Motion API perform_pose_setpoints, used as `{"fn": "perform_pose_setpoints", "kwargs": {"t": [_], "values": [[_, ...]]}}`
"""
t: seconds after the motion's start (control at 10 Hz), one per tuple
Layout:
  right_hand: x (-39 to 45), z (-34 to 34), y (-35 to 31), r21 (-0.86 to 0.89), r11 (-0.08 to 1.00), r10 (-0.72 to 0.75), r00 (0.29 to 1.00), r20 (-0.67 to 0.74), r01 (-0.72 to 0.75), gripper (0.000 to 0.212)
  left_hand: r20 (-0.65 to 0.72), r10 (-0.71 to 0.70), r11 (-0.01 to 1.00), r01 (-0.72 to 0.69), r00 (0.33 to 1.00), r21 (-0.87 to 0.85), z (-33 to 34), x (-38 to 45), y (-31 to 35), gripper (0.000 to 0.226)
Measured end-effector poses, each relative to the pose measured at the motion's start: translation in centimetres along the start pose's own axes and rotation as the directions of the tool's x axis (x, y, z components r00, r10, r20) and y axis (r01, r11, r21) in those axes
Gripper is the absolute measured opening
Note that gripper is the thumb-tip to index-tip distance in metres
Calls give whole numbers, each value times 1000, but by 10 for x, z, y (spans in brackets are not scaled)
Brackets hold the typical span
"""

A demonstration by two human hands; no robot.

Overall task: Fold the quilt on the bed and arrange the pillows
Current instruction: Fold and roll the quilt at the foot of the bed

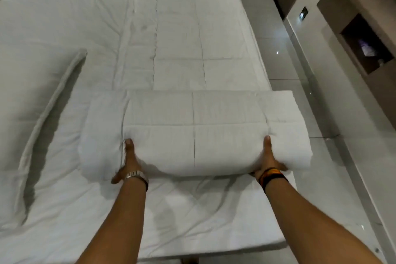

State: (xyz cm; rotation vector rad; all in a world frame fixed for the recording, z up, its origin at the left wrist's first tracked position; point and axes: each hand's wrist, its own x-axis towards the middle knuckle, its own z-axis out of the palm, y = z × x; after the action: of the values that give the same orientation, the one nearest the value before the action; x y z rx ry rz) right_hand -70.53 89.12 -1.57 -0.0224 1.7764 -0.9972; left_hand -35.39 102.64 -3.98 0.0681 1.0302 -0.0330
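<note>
On bed [55, 28], duvet [192, 148] between left hand [129, 163], right hand [267, 159]

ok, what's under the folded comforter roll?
More of the same comforter sticks out beneath the roll on both sides, lying on the bed sheet. Both the left hand and right hand reach under its ends; their fingers and anything else beneath are hidden.
</note>
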Motion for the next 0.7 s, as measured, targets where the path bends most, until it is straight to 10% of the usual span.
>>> {"fn": "perform_pose_setpoints", "kwargs": {"t": [0.1, 0.4, 0.7], "values": [[6, 28, 4, -62, 992, -115, 980, -161, 107, 163, 36, 113, 466, -85, 993, 881, 4, 9, -9, 130], [-32, 7, -11, -81, 931, -362, 931, -52, 357, 137, 224, 75, 53, -228, 972, 972, 11, -61, 23, 143], [-110, -159, 40, -139, 950, -278, 960, 35, 280, 137, 366, 93, 55, -371, 926, 927, -18, -165, 180, 133]]}}
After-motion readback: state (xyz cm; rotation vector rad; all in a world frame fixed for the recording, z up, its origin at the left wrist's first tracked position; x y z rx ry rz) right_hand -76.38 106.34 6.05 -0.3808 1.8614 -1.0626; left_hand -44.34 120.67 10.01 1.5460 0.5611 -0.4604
